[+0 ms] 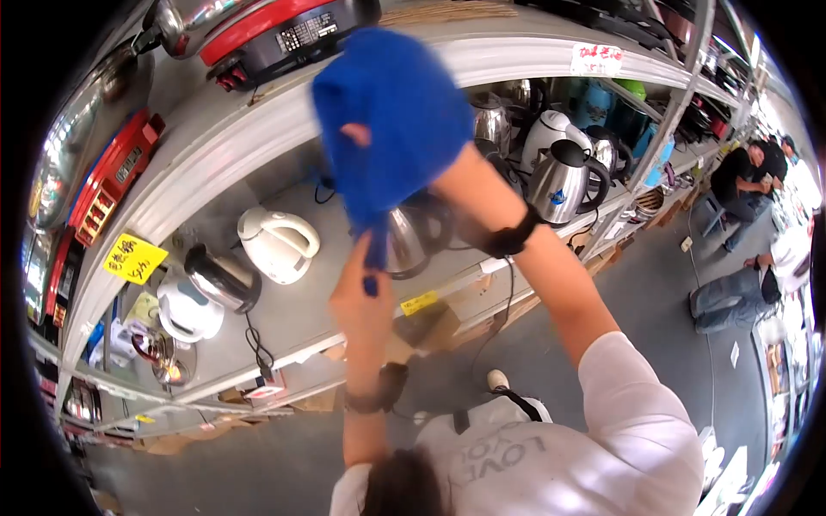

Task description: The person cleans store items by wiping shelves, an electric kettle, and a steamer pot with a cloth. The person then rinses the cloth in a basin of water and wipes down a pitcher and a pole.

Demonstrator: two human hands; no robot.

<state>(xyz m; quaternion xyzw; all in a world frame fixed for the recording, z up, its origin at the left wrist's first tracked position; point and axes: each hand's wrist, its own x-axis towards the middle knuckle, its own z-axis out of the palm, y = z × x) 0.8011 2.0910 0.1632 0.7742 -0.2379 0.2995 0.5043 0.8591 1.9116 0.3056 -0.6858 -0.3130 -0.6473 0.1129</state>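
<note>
Tapering downward lengthwise, blue cloth (396,120)

The cloth (391,112) covered much of the right hand (458,178), before the upper shelf's edge (258,112); the left hand (357,297) touched its lower end; on the lower shelf (292,314), one kettle (406,249) stood just below it, three kettles (277,247) to its left, several others (564,182) to its right; a cooker (310,34) sat above left of it; people (740,288) were far to its right.
</note>
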